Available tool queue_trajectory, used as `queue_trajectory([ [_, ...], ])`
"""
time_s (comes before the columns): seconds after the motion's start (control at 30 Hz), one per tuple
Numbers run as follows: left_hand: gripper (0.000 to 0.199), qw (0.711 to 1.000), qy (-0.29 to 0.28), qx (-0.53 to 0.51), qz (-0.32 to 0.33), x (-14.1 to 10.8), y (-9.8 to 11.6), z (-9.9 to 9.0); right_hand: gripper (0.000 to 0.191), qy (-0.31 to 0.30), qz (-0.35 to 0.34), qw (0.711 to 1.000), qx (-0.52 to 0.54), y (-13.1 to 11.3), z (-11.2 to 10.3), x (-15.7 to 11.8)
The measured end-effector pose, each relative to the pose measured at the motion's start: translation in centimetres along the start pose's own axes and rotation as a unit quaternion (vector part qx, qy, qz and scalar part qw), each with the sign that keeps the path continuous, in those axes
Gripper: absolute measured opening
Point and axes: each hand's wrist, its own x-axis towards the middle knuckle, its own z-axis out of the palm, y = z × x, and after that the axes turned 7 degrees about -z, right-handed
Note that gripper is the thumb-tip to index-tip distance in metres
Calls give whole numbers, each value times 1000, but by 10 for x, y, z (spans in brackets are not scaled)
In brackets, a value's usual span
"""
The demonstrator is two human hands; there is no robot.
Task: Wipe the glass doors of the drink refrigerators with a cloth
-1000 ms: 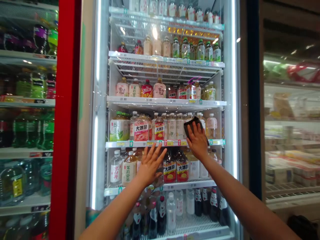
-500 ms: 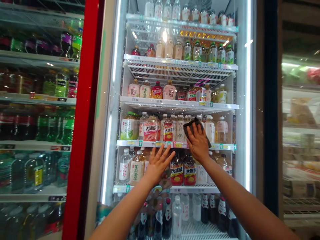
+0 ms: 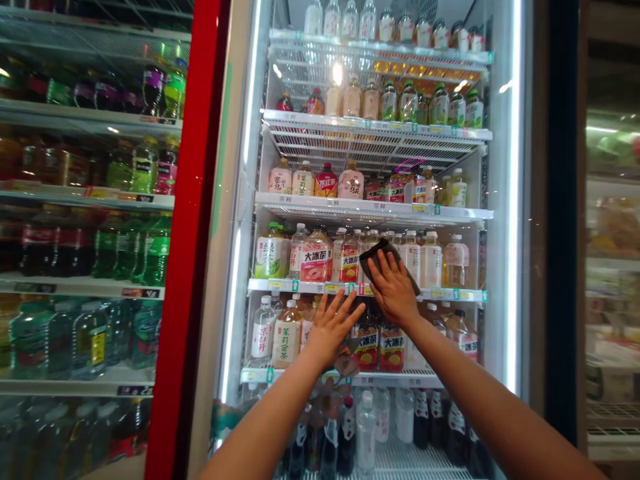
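My right hand lies flat with its fingers stretched over a dark folded cloth, pressing it on the glass door of an upright drinks fridge. The cloth sits in front of the bottles on a middle shelf. Lower and to the left, my left hand has its fingers spread against the same glass and holds nothing. Behind the door stand a large peach-coloured tea bottle, a green tea bottle and dark tea bottles.
A red frame post divides this fridge from another on the left, stocked with soda bottles. Bright light strips run down the fridge's sides. At the right, past a dark post, are blurred shelves of goods.
My right hand and the cloth have slid left across the glass. My left hand keeps about the same spot on the door. The whole view has shifted slightly.
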Motion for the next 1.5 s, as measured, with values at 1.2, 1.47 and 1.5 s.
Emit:
queue_trajectory([
  [1.2, 133, 986, -39, 112, -120, -70, -103, -34, 68, -17, 13, 1000, 13, -69, 13, 77],
  [1.47, 128, 986, -38, 109, -120, -72, -104, -31, 66, -40, -156, 987, 25, -109, 25, 63],
  [1.5, 129, 986, -45, 106, -124, -72, -103, -32, 65, -41, -159, 986, 22, -102, 23, 59],
])
